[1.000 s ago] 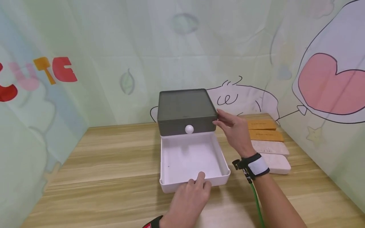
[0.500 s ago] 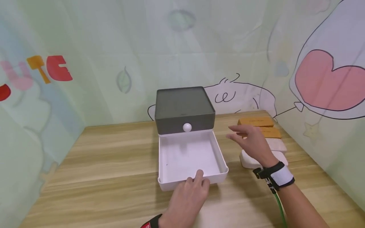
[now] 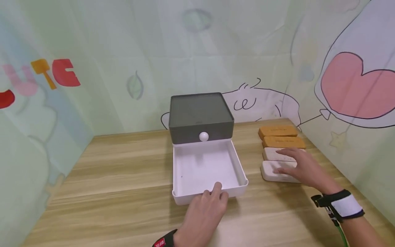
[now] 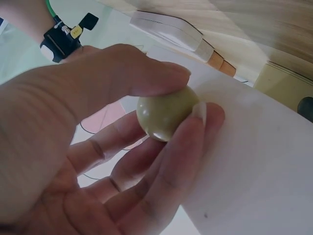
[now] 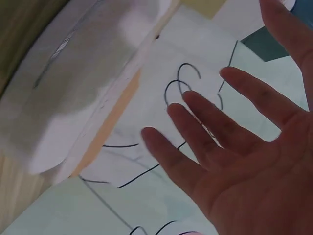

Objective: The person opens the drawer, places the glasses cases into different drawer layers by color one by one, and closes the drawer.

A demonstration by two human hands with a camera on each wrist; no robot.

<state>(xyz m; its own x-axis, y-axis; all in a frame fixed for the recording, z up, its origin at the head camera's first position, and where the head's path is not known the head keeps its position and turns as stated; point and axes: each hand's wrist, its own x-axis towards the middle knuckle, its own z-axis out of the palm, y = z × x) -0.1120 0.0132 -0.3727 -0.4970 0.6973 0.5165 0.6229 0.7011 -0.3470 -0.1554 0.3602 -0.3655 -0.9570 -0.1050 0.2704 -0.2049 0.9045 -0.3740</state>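
Note:
A small dark grey and white drawer box (image 3: 200, 109) stands on the table, its white lower drawer (image 3: 174, 168) pulled out. My left hand (image 3: 202, 218) is at the drawer's front and pinches its round knob (image 4: 164, 115) between thumb and fingers, as the left wrist view shows. At the right, my right hand (image 3: 308, 169) hovers with spread fingers over the nearest white oblong case (image 3: 270, 171) and the speckled white case (image 3: 270, 153) behind it. Nothing is between its fingers. In the right wrist view the near white case (image 5: 88, 63) lies apart from the fingertips.
Two orange oblong cases (image 3: 284, 141) lie behind the white ones in a row. The upper grey drawer is shut and bears a white knob (image 3: 203, 136). Printed cloth (image 3: 123, 51) walls off the back and sides of the wooden table (image 3: 123, 192).
My right hand has left the right side of the drawer box and moved right and towards me, over the white cases. The left hand stays on the pulled-out drawer.

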